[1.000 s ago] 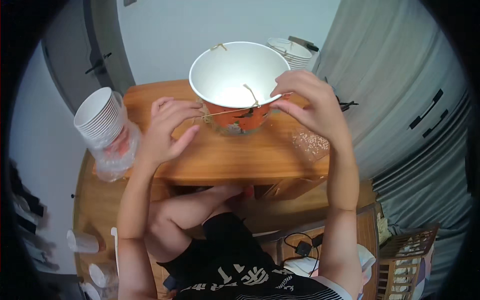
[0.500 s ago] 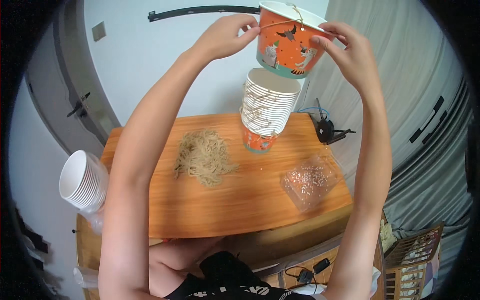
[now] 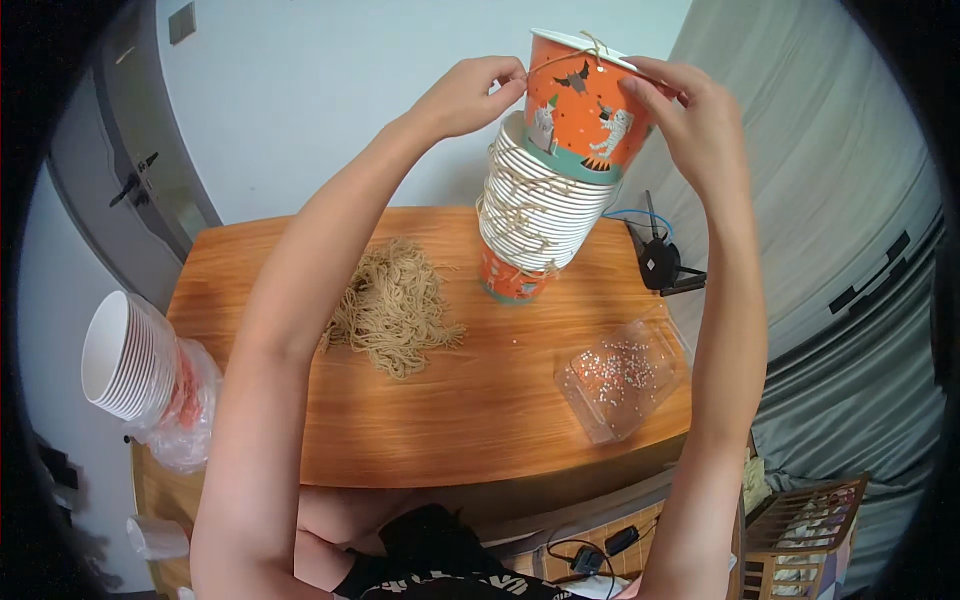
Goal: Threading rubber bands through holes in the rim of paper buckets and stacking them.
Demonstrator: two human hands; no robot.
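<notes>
An orange paper bucket [image 3: 580, 115], printed with bats and costumed figures above a green base band, is held up between both my hands. A twine handle loops over its white rim. My left hand [image 3: 475, 95] pinches the bucket's left side near the twine. On the right, my right hand [image 3: 695, 105] grips the rim with its thumb on the outer wall. Directly below stands a tall stack of nested buckets [image 3: 540, 225] with twine loops hanging from the rims. The held bucket's base covers most of the stack's mouth; whether they touch I cannot tell.
A heap of tan twine pieces [image 3: 395, 315] lies on the wooden table [image 3: 450, 430]. A clear plastic box [image 3: 625, 375] with small white beads sits at the right, and a black router [image 3: 660, 262] behind it. More nested white-lined buckets [image 3: 125, 360] in plastic wrap stand at the left.
Both hands have lowered the orange bucket toward the stack, so its base now overlaps the stack's mouth. The view has shifted slightly.
</notes>
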